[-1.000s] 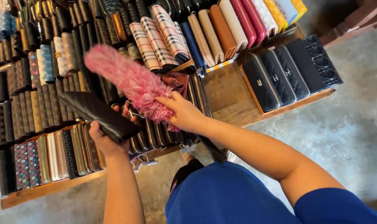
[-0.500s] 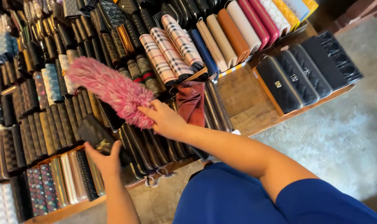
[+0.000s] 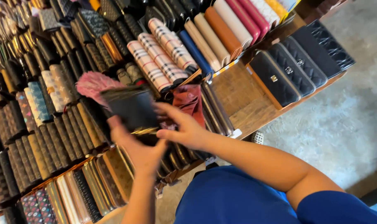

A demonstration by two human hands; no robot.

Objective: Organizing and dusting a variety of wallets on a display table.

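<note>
The dark wallet point(image 3: 132, 108), now lifted to frame centre, is gripped in my left hand point(image 3: 141, 151), while my right hand point(image 3: 184, 128) clutches the pink feather duster point(image 3: 95, 83) behind it.

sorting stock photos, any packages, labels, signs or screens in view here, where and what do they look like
No packages, signs or screens show.
Small white tag: at the table's front edge by the dark wallets, roughly square, print too small to tell.
Metal clasp emblem: on a black quilted wallet at right, small, gold.
Left hand holds a black wallet; right hand touches it.
</note>
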